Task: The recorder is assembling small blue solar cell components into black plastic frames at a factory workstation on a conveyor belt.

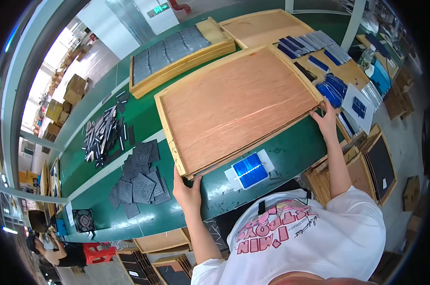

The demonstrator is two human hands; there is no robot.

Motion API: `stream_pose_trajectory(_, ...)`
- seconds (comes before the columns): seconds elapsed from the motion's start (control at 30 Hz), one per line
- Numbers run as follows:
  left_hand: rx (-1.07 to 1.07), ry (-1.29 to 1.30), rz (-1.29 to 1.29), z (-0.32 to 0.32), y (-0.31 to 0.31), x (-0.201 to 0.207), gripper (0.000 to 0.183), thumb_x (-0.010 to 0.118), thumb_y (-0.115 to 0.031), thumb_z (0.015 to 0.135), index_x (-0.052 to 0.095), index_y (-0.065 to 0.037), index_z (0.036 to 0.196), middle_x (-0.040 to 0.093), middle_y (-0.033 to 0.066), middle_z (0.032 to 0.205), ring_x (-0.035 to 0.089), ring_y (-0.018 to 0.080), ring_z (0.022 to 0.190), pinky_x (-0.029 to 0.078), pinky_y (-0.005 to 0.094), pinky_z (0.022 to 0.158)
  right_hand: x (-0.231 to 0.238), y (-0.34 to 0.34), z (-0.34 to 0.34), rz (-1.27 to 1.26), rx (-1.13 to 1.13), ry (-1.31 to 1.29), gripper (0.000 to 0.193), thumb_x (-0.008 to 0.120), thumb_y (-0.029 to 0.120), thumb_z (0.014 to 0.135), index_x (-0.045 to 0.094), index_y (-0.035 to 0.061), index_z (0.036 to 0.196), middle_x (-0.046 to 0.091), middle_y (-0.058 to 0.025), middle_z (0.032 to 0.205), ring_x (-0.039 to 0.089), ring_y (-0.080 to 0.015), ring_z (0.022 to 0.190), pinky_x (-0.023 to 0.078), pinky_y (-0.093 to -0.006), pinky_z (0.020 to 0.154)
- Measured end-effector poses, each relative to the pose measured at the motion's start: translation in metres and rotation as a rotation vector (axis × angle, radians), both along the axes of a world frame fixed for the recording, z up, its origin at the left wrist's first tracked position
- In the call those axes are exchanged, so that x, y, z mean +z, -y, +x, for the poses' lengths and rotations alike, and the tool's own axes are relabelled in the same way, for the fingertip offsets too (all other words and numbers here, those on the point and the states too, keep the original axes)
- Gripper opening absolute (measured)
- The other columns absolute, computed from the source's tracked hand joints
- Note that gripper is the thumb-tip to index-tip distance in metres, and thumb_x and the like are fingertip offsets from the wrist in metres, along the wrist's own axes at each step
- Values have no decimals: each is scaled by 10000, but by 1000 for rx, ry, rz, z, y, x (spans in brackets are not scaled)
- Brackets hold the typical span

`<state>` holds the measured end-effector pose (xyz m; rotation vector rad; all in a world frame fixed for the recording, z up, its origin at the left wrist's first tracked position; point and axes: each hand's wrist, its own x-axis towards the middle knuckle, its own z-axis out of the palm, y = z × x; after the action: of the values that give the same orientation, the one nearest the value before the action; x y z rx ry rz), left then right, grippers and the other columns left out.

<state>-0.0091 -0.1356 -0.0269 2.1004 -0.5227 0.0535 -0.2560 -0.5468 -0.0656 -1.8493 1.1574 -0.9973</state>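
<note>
A shallow wooden tray [238, 107] with a plywood bottom and raised pale rims lies tilted across the green table in front of me. At its near left corner, my left hand [188, 194] is closed on the edge, thumb apart from the fingers. My right hand [325, 122] grips the near right corner; some of its fingers are hidden behind the rim. Nothing lies on the plywood. Just below the tray's near edge, a blue rectangular piece [249, 171] with a pale line across it sits on a white backing.
On the left lie square dark patterned pieces [141, 185] and a heap of dark strips [103, 137]. Behind stand a tray of grey pieces [170, 54] and another wooden tray [267, 28]. Blue strips [332, 89] cover a board at right. A person [56, 251] is at far left.
</note>
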Motion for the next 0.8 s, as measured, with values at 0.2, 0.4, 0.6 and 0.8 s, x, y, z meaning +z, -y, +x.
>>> stream_pose_trajectory(0.2, 59, 49, 32, -2, 2, 1, 707, 850, -16, 699, 557, -10, 1342, 699, 205, 1118, 702, 302, 1011, 552, 362, 862, 17, -8, 3, -25, 30, -119, 783, 809, 149, 765, 425, -57, 1416, 578, -233, 1320, 542, -323, 1271, 406, -410, 1076)
stream_pose_trajectory(0.4, 31, 54, -2, 0, 0, -3, 716, 846, -33, 709, 541, -22, 1356, 688, 209, 1146, 694, 326, 1027, 551, 372, 841, 12, -1, 2, -85, 36, -197, 743, 812, 165, 781, 459, -59, 1395, 583, -242, 1323, 560, -336, 1260, 441, -408, 1047)
stream_pose_trajectory(0.6, -41, 84, 88, 30, 3, 16, 702, 814, -55, 740, 496, -13, 1365, 680, 250, 1092, 665, 404, 1022, 540, 417, 837, 6, 2, 14, -73, 61, -213, 701, 779, 190, 829, 450, -81, 1385, 582, -260, 1309, 568, -330, 1250, 433, -404, 1052)
stream_pose_trajectory(0.8, -165, 316, 224, 156, -50, 30, 501, 614, -19, 781, 589, -29, 1281, 639, 160, 1282, 581, 319, 1240, 440, 398, 1061, -10, 16, 17, -83, 63, -179, 680, 751, 200, 868, 438, -59, 1413, 560, -250, 1360, 553, -318, 1277, 419, -400, 1072)
